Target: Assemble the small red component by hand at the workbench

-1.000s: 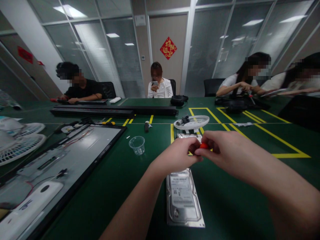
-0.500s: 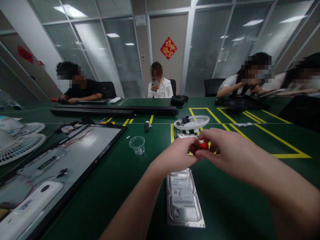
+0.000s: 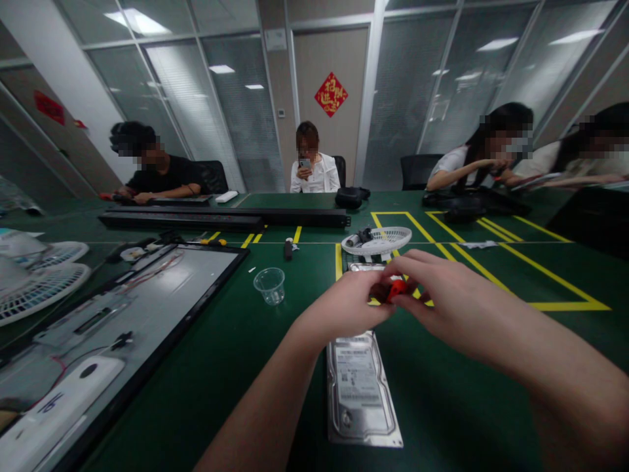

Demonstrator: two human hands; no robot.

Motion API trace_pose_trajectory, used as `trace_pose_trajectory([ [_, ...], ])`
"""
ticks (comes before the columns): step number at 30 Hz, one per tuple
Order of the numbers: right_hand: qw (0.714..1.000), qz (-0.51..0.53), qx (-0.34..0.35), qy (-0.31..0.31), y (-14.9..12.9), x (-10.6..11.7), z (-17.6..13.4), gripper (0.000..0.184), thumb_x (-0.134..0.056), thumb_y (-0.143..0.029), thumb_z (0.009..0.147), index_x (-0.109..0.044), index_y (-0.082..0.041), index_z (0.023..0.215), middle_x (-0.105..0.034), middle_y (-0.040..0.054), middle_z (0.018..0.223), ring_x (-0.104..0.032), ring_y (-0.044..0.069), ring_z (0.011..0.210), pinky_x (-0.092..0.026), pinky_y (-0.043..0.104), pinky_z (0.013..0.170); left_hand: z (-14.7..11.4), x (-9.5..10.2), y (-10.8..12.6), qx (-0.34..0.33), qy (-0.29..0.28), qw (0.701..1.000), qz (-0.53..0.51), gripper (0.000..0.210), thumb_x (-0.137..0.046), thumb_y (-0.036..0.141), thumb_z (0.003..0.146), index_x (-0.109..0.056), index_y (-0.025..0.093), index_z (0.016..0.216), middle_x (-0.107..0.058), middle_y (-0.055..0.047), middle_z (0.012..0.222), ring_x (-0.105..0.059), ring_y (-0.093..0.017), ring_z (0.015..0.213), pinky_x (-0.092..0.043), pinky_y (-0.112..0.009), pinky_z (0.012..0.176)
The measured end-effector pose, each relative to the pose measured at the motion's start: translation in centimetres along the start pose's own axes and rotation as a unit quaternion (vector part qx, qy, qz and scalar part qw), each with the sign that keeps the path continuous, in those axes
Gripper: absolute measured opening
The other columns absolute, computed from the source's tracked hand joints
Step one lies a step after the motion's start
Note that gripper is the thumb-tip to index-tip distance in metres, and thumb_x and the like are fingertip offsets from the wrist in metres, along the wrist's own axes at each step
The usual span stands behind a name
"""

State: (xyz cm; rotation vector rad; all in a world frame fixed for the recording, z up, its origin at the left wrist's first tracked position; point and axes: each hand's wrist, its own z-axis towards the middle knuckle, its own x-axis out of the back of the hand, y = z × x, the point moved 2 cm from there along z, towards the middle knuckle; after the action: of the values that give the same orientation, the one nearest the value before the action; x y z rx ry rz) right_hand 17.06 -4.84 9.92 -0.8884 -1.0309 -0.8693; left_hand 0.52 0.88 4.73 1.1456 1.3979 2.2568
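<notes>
My left hand [image 3: 351, 298] and my right hand [image 3: 432, 282] meet above the table, fingers curled around a small red object [image 3: 397, 288] with a dark part. Most of it is hidden by my fingers, so its kind does not show. Below my left wrist a silver hard drive [image 3: 361, 393] lies label side up on the green table. Another silver metal piece [image 3: 366, 267] shows partly behind my hands. Left of them stands a clear plastic cup [image 3: 270, 286].
A white basket [image 3: 377, 241] with dark parts sits beyond my hands. At left lies a large opened flat panel [image 3: 206, 269], a white device [image 3: 63, 413] on it. Long black bars [image 3: 226, 217] lie farther back. Several people sit across the table.
The red object has turned slightly and shifted a little left between my fingers. My right hand has moved slightly left with it; the hard drive and cup stay put.
</notes>
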Motion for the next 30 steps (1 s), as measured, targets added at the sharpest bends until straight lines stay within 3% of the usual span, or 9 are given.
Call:
trace_pose_trajectory([
  [3,1.0,-0.002,0.009,0.001,-0.09,0.02,0.16,0.022,-0.063,-0.007,0.095,-0.076,-0.022,0.104,-0.076,0.0082,0.104,-0.071,0.024,0.089,-0.049,0.035,0.075,-0.02,-0.01,-0.11,-0.002,0.017,1.0,0.002,0.028,-0.073,0.014,0.086,-0.071,0.015,0.114,-0.08,-0.01,0.114,-0.075,-0.023,0.102,-0.057,-0.035,0.09],
  [6,1.0,-0.015,-0.014,0.006,0.03,0.02,0.3,0.004,-0.071,-0.022,0.097,-0.076,-0.023,0.096,-0.075,0.0065,0.089,-0.069,0.024,0.077,-0.044,0.033,0.064,0.02,-0.11,-0.39,0.008,0.022,1.0,0.002,0.033,-0.082,0.022,0.083,-0.072,0.016,0.114,-0.08,-0.01,0.113,-0.074,-0.024,0.101,-0.058,-0.035,0.087],
  [9,0.999,-0.018,-0.045,0.0,0.16,0.07,0.24,0.011,-0.076,-0.034,0.096,-0.075,-0.024,0.093,-0.074,0.0052,0.082,-0.068,0.025,0.072,-0.042,0.034,0.06,0.1,-0.19,-0.51,0.022,0.018,1.0,0.012,0.025,-0.083,0.024,0.084,-0.073,0.015,0.105,-0.08,-0.009,0.104,-0.073,-0.024,0.093,-0.057,-0.033,0.08],
  [11,1.0,-0.001,-0.027,0.003,0.06,0.13,0.15,0.006,-0.075,-0.028,0.096,-0.075,-0.024,0.1,-0.076,0.0059,0.092,-0.071,0.025,0.08,-0.047,0.035,0.066,0.13,-0.2,-0.38,0.018,0.015,1.0,0.006,0.021,-0.078,0.02,0.087,-0.074,0.015,0.107,-0.08,-0.009,0.104,-0.074,-0.023,0.093,-0.058,-0.034,0.082],
  [14,1.0,0.019,0.017,0.0,-0.11,0.08,0.1,0.024,-0.065,-0.008,0.095,-0.076,-0.024,0.109,-0.076,0.0074,0.108,-0.073,0.025,0.095,-0.052,0.036,0.081,0.13,-0.13,-0.09,0.009,0.023,1.0,-0.004,0.021,-0.072,0.014,0.09,-0.073,0.015,0.111,-0.081,-0.01,0.109,-0.076,-0.023,0.098,-0.059,-0.036,0.089],
  [16,1.0,0.01,0.019,-0.002,-0.08,-0.01,0.17,0.029,-0.061,-0.003,0.093,-0.077,-0.023,0.108,-0.076,0.0083,0.109,-0.072,0.025,0.095,-0.051,0.036,0.081,0.09,-0.04,0.02,0.006,0.035,0.999,-0.009,0.026,-0.073,0.012,0.087,-0.072,0.015,0.113,-0.08,-0.01,0.113,-0.076,-0.024,0.103,-0.059,-0.036,0.092],
  [20,0.999,-0.023,-0.023,0.003,0.07,-0.04,0.31,0.008,-0.07,-0.02,0.096,-0.077,-0.022,0.1,-0.077,0.0076,0.091,-0.07,0.025,0.078,-0.046,0.034,0.064,0.01,0.07,0.0,0.013,0.034,0.999,-0.013,0.033,-0.083,0.019,0.082,-0.07,0.016,0.113,-0.079,-0.01,0.111,-0.074,-0.025,0.1,-0.058,-0.036,0.087],
  [23,0.998,-0.031,-0.048,0.0,0.11,0.04,0.22,0.009,-0.074,-0.033,0.096,-0.076,-0.024,0.096,-0.076,0.0076,0.085,-0.069,0.026,0.073,-0.043,0.035,0.06,-0.04,0.11,0.08,0.014,0.02,0.999,-0.02,0.021,-0.078,0.02,0.086,-0.07,0.015,0.105,-0.078,-0.009,0.104,-0.073,-0.024,0.093,-0.058,-0.034,0.081],
  [30,1.0,-0.004,0.016,0.01,0.04,-0.17,0.25,0.029,-0.062,-0.005,0.093,-0.078,-0.022,0.11,-0.077,0.0087,0.107,-0.074,0.025,0.091,-0.052,0.036,0.078,-0.09,0.31,0.4,0.01,0.05,0.999,-0.015,0.027,-0.078,0.016,0.085,-0.071,0.016,0.111,-0.079,-0.009,0.112,-0.074,-0.023,0.101,-0.058,-0.035,0.09],
])
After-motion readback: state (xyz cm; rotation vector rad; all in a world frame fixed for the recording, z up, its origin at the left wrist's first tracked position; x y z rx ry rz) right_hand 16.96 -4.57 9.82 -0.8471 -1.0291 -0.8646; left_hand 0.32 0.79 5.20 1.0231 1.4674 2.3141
